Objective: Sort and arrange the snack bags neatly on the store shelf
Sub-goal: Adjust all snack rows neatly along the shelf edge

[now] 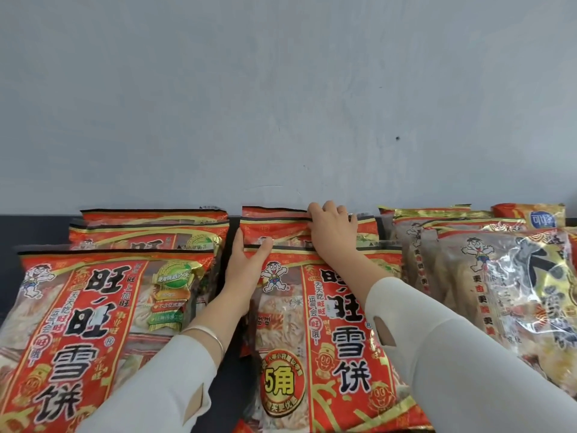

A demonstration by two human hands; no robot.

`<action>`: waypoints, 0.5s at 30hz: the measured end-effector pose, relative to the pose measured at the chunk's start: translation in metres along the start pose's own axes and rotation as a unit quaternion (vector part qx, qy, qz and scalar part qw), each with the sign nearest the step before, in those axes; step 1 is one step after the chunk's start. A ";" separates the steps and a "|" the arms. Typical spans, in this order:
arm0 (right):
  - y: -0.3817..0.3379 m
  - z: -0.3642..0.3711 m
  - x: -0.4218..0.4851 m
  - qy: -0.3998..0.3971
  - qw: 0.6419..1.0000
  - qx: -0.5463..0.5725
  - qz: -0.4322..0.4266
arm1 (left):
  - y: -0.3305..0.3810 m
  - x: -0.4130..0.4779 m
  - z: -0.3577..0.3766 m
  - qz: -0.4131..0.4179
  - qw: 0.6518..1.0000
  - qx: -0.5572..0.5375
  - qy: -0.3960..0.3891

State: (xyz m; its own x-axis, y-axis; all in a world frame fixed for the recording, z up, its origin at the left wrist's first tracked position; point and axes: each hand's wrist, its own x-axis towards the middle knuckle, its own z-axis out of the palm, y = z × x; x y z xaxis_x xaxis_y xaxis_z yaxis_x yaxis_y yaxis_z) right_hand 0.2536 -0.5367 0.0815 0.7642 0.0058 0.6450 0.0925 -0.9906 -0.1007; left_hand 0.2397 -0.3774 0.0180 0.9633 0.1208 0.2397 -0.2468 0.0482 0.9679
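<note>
Three rows of large snack bags lean on a dark shelf against a grey wall. The left row and the middle row are red rice-cracker bags with black characters. My left hand grips the top left corner of the middle row's front bag, thumb over its black seal strip. My right hand lies over the top edges of the bags behind it, fingers curled over the rearmost bag's top. The right row is paler bags with gold trim.
A narrow dark gap separates the left and middle rows. An orange bag with a blue label stands at the far right back. The grey wall rises directly behind all the bags.
</note>
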 end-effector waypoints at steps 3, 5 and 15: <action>0.000 -0.002 0.000 0.003 1.000 0.013 0.001 | 0.006 0.000 -0.004 0.003 0.998 0.054 0.010; 0.000 -0.007 -0.002 0.025 0.999 0.025 -0.002 | 0.014 -0.005 -0.004 0.050 0.989 0.122 0.062; 0.009 -0.042 -0.040 0.066 0.996 0.009 -0.059 | 0.053 -0.047 0.032 0.324 0.822 0.463 0.073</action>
State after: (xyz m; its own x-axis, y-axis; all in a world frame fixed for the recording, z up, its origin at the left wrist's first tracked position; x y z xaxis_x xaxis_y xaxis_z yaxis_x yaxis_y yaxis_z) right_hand 0.1966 -0.5511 0.0868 0.6570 0.1037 0.7467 0.1898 -0.9813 -0.0308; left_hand 0.1850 -0.4125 0.0601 0.6215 -0.0560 0.7814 -0.4518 -0.8405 0.2991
